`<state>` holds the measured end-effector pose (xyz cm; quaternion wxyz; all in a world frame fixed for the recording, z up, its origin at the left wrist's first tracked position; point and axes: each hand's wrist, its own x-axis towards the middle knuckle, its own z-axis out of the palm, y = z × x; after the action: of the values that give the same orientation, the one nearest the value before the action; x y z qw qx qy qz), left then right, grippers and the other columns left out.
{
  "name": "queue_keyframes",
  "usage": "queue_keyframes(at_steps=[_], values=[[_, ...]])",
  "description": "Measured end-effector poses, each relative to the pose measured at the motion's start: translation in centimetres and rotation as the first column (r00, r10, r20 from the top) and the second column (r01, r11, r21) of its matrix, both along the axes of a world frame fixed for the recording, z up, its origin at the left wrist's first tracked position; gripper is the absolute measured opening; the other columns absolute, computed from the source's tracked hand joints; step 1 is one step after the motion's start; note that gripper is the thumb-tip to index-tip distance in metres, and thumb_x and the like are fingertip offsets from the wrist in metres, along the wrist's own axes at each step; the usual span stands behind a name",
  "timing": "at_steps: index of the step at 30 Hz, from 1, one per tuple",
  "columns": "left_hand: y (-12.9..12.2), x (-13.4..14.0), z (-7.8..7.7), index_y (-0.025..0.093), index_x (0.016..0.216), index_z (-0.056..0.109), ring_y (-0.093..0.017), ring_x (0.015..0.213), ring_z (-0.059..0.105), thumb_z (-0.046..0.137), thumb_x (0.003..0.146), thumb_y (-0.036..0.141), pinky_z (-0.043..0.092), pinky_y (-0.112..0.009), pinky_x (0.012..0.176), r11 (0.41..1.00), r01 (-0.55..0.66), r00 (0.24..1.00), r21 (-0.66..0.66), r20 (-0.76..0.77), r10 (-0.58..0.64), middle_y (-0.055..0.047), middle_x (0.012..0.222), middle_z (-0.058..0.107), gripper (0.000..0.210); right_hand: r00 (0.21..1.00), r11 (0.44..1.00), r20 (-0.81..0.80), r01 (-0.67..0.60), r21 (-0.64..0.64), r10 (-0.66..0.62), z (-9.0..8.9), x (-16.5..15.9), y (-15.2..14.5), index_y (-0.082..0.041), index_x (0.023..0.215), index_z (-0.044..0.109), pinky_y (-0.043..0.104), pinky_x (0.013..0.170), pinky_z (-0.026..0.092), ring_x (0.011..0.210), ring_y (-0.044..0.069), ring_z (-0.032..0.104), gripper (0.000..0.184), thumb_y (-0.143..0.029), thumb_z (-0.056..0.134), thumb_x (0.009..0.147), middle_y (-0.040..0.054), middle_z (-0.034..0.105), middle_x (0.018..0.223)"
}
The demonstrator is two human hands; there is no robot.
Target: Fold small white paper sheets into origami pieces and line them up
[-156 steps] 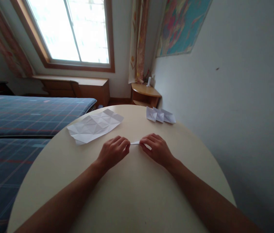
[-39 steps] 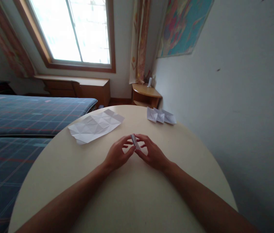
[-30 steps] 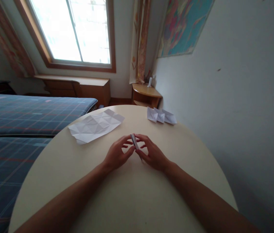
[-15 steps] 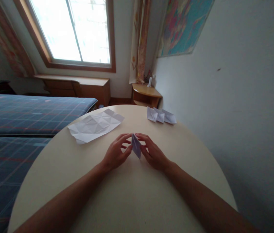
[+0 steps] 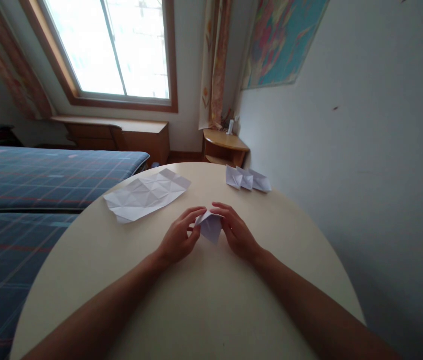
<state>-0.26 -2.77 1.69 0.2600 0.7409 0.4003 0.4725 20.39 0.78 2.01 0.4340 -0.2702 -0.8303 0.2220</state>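
Between my two hands, over the middle of the round table, is a small piece of folded white paper (image 5: 210, 230), spread wide with a pointed lower corner. My left hand (image 5: 181, 235) pinches its left edge between thumb and fingers. On the other side my right hand (image 5: 237, 231) grips the right edge, with the index finger reaching over the top. The fingertips partly cover the paper's upper edge.
A large creased white sheet (image 5: 147, 195) lies at the table's back left. Several folded paper pieces (image 5: 248, 179) stand in a row at the back right. The round table (image 5: 211, 310) adjoins a plaid bed (image 5: 57, 172) on the left and a wall (image 5: 376, 165) on the right.
The folded paper has gone from a narrow, closed shape to a wider, opened one. My hands have moved slightly apart while keeping hold of it.
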Motion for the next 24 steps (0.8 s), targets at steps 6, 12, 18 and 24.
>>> queue_keyframes(at_steps=[6, 12, 18, 24], values=[[0.13, -0.03, 0.06, 0.024, 0.129, 0.061, -0.024, 0.120, 0.058, 0.047, 0.084, 0.009, 0.061, -0.035, 0.085, 0.998, -0.007, 1.000, 0.065, -0.017, 0.008, -0.010, 0.136, 0.057, 0.049, 0.993, 0.983, -0.116, -0.038, -0.178, 0.018, -0.39, 0.00, 0.18, -0.028, 0.112, 0.064, 0.038, 0.083, 0.060, 0.110, 0.020, 0.060, 0.029, -0.027, 0.037, 0.102, 0.0070, 0.046, 0.144], [0.02, -0.14, 0.39, 0.022, 0.127, 0.062, -0.023, 0.117, 0.061, 0.049, 0.090, 0.016, 0.060, -0.032, 0.085, 0.997, -0.006, 0.998, 0.072, -0.054, 0.010, -0.011, 0.136, 0.057, 0.040, 0.991, 0.978, -0.137, -0.029, -0.204, 0.001, -0.44, -0.06, 0.26, -0.026, 0.107, 0.067, 0.038, 0.085, 0.060, 0.118, 0.021, 0.056, 0.028, -0.022, 0.040, 0.100, 0.0066, 0.046, 0.143], [0.27, 0.08, 0.11, 0.023, 0.115, 0.067, -0.021, 0.109, 0.064, 0.055, 0.092, 0.025, 0.061, -0.028, 0.074, 0.995, -0.069, 0.997, 0.075, -0.016, 0.071, -0.010, 0.130, 0.060, 0.025, 0.994, 0.983, -0.108, -0.007, -0.183, -0.013, -0.32, -0.05, 0.22, -0.026, 0.101, 0.068, 0.038, 0.084, 0.059, 0.115, 0.021, 0.058, 0.029, -0.015, 0.041, 0.095, 0.0063, 0.049, 0.141], [0.18, 0.03, -0.02, 0.024, 0.114, 0.063, -0.018, 0.101, 0.065, 0.058, 0.091, 0.025, 0.060, -0.023, 0.066, 0.990, -0.110, 0.993, 0.090, 0.042, 0.106, -0.010, 0.139, 0.051, 0.023, 0.988, 0.979, -0.153, -0.025, -0.203, -0.007, -0.25, -0.14, 0.17, -0.027, 0.109, 0.064, 0.039, 0.092, 0.055, 0.124, 0.022, 0.053, 0.028, -0.015, 0.044, 0.093, 0.0063, 0.051, 0.140]])
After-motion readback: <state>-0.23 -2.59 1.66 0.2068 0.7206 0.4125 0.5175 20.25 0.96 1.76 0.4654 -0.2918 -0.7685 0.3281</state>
